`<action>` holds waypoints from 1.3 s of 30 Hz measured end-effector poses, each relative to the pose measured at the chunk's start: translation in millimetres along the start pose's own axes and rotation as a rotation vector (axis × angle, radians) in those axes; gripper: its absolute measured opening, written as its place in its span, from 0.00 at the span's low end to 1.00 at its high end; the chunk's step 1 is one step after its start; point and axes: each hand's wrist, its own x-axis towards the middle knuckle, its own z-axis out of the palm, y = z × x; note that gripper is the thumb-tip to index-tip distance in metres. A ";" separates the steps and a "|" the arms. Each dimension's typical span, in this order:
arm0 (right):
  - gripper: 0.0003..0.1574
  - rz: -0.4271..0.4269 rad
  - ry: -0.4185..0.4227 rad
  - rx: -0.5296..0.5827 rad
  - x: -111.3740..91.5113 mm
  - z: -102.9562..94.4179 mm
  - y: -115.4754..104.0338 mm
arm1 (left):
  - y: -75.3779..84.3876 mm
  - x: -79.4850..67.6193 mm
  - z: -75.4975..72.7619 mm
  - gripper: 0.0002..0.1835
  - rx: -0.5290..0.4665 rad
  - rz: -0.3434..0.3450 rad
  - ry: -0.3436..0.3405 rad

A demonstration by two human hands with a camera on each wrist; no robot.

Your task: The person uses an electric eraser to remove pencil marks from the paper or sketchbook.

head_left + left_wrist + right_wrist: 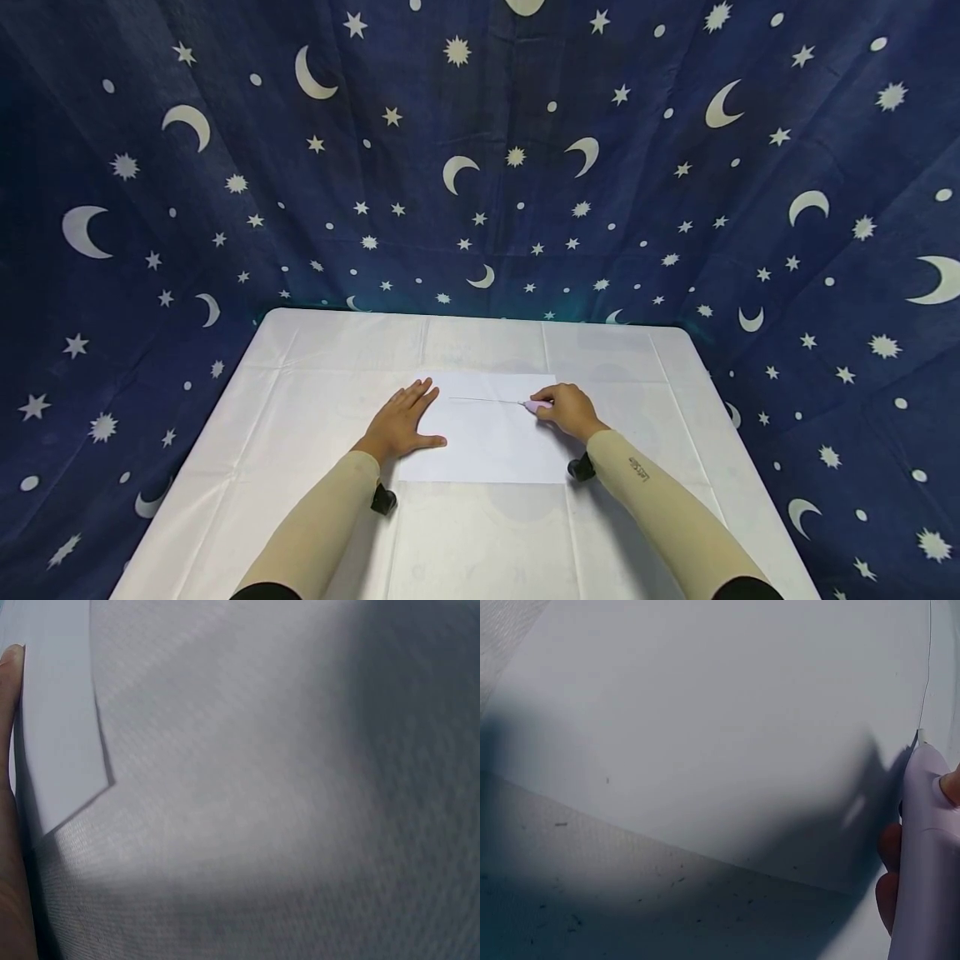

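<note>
Along the left edge of the paper (480, 454), the left hand (403, 423) rests with fingers spread wide. The paper lies on the white-covered table (480, 542), between its left and right edges. Rightward, the right hand (576, 412) grips a lilac tool (537, 406), partly hiding it, tip at a thin line's (483, 400) right end. Only the right wrist view shows dark specks (561, 824) past the paper's border.

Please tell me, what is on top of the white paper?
The left hand rests across its left edge; the right hand holds a purple tool, its tip meeting a thin line. The paper directly beneath the hands is hidden.
</note>
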 end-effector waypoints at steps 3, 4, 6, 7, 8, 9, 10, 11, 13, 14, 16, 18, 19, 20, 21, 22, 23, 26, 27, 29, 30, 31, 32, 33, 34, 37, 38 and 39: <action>0.15 -0.007 0.000 -0.009 1.0 0.1 -1.2 | -0.1 -0.1 0.0 0.58 0.000 0.003 0.006; 0.15 -0.015 0.003 -0.014 1.2 0.1 -1.2 | -0.4 -0.1 0.0 0.58 0.006 0.005 0.006; 0.15 -0.030 0.009 -0.013 1.3 -0.5 -1.1 | -0.8 -0.2 -0.2 0.58 0.016 0.009 0.010; 0.14 -0.034 0.010 -0.011 1.3 -1.0 -1.0 | -0.8 -0.3 -0.4 0.58 0.020 0.012 0.013; 0.14 -0.039 0.013 -0.012 1.2 -1.5 -0.7 | -0.9 -0.3 -0.6 0.58 0.019 0.016 0.017; 0.14 -0.042 0.014 -0.014 1.1 -2.1 -0.3 | -0.9 -0.2 -1.0 0.58 0.019 0.017 0.017; 0.14 -0.041 0.014 -0.017 0.9 -2.8 0.0 | -0.8 -0.1 -1.6 0.58 0.016 0.016 0.016; 0.14 -0.035 0.012 -0.018 0.9 -3.5 0.3 | -0.7 0.1 -2.1 0.57 0.014 0.013 0.012; 0.15 -0.023 0.008 -0.018 0.8 -4.9 0.9 | -0.6 1.1 -3.0 0.57 0.008 0.008 0.003; 0.15 -0.018 0.007 -0.015 0.8 -5.5 1.0 | -0.6 1.6 -3.4 0.57 0.012 0.004 -0.003; 0.15 -0.012 0.002 -0.010 1.0 -6.0 1.4 | -0.4 2.6 -4.2 0.57 0.019 -0.005 -0.017; 0.15 -0.012 0.001 -0.003 1.4 -5.7 1.8 | 0.1 3.1 -5.2 0.57 0.022 -0.008 -0.022; 0.15 -0.014 0.001 -0.001 1.5 -5.1 1.8 | 0.7 3.0 -5.9 0.57 0.026 -0.012 -0.030; 0.15 -0.016 0.000 -0.003 1.6 -4.3 2.0 | 1.7 2.5 -7.1 0.57 0.025 -0.013 -0.035; 0.15 -0.017 0.000 -0.002 1.5 -3.6 2.0 | 2.3 2.0 -7.5 0.57 0.019 -0.010 -0.032; 0.15 -0.016 0.000 -0.004 1.2 -3.4 1.4 | 2.9 1.5 -8.2 0.57 0.014 -0.010 -0.034; 0.15 -0.016 0.000 -0.005 1.2 -2.8 1.1 | 2.5 1.4 -7.0 0.57 0.015 -0.005 -0.027; 0.15 -0.017 -0.001 -0.013 1.5 -1.0 0.2 | 2.4 1.2 -4.9 0.57 0.005 -0.001 -0.021; 0.15 -0.016 -0.001 -0.016 1.7 -0.8 -0.2 | 1.7 1.5 -3.3 0.57 0.012 0.000 -0.019; 0.15 -0.017 -0.002 -0.022 2.1 0.3 -0.6 | 1.0 2.1 -1.1 0.57 0.023 -0.002 -0.020; 0.16 -0.017 -0.004 -0.024 2.1 0.5 -1.0 | 1.5 1.9 -1.4 0.57 0.022 -0.004 -0.025; 0.16 -0.015 -0.007 -0.025 1.9 0.4 -1.4 | 1.2 1.8 -1.0 0.58 0.026 -0.004 -0.023; 0.16 -0.014 -0.007 -0.028 1.8 0.1 -1.6 | 0.9 1.8 -0.6 0.58 0.032 -0.003 -0.022; 0.16 -0.014 -0.006 -0.027 1.6 -0.1 -1.8 | 0.6 1.9 -0.3 0.58 0.030 -0.002 -0.019; 0.15 -0.016 -0.005 -0.029 1.2 -0.4 -2.0 | 0.4 1.9 -0.2 0.58 0.027 -0.001 -0.016; 0.15 -0.017 -0.001 -0.029 0.1 -2.1 -1.3 | -0.5 2.0 0.0 0.58 0.026 -0.001 -0.012; 0.15 -0.014 0.000 -0.026 -0.1 -2.4 -0.9 | -0.7 2.0 -0.1 0.58 0.025 -0.001 -0.010; 0.15 -0.012 0.001 -0.024 -0.3 -2.7 -0.3 | -0.8 1.9 -0.1 0.58 0.023 -0.001 -0.008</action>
